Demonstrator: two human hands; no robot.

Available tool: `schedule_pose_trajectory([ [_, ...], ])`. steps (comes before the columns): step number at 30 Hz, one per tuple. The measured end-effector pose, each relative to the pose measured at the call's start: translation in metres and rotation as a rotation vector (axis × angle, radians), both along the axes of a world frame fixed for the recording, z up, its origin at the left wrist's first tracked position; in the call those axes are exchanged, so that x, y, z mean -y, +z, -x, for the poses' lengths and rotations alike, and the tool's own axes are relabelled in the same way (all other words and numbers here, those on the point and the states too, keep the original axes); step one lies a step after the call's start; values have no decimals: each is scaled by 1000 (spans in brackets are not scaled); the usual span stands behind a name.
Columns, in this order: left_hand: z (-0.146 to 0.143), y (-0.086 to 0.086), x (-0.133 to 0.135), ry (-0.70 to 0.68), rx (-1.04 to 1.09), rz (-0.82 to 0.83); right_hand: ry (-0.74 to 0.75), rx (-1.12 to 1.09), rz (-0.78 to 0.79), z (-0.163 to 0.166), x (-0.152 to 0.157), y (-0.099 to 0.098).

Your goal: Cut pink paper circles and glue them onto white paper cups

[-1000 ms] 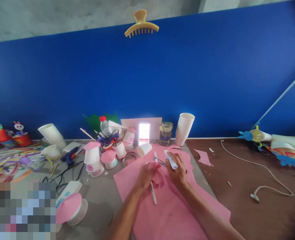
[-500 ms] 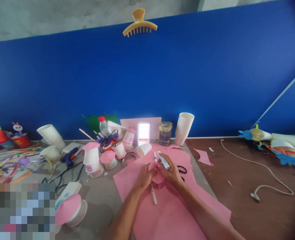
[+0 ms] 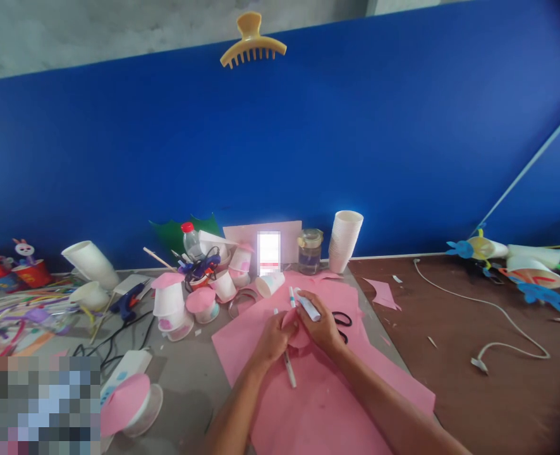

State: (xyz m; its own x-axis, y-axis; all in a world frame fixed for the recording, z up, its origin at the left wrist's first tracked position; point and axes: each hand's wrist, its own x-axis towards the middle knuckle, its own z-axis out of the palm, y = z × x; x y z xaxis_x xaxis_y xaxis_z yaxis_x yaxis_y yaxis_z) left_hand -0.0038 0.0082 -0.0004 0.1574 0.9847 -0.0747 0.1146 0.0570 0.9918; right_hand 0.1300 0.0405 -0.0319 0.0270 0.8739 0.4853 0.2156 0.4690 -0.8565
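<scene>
My left hand [image 3: 271, 340] pinches the near-left side of a small round pink paper piece [image 3: 300, 339]. Against its other side are the fingers of my right hand [image 3: 323, 325], closed, and a pale bluish-white object [image 3: 310, 308] sticks out of that hand; its kind I cannot make out. Both hands are over large pink paper sheets [image 3: 322, 404]. Under the left hand a white marker [image 3: 290, 371] lies on the sheets. Black-handled scissors [image 3: 342, 318] rest just right of my right hand, partly hidden. A white-and-blue pen-like stick [image 3: 291, 297] shows behind the fingers.
A stack of paper cups [image 3: 346, 241], a glass jar [image 3: 310, 251] and a bright screen [image 3: 268, 253] stand at the back. Left are pink-topped cups [image 3: 169, 303], a glue gun [image 3: 128, 302] and a power strip [image 3: 127, 374]. A white cable [image 3: 491, 316] crosses the brown surface.
The whole view has shifted slightly, so most things sit a little further left. Both hands keep their hold on the round pink paper, with only small finger movement.
</scene>
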Motion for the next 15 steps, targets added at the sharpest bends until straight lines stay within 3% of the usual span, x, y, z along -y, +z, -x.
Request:
schedule_pose_trajectory([
  [15,-2,2,5,2,33,79,64,-260,93,-1,1,17],
])
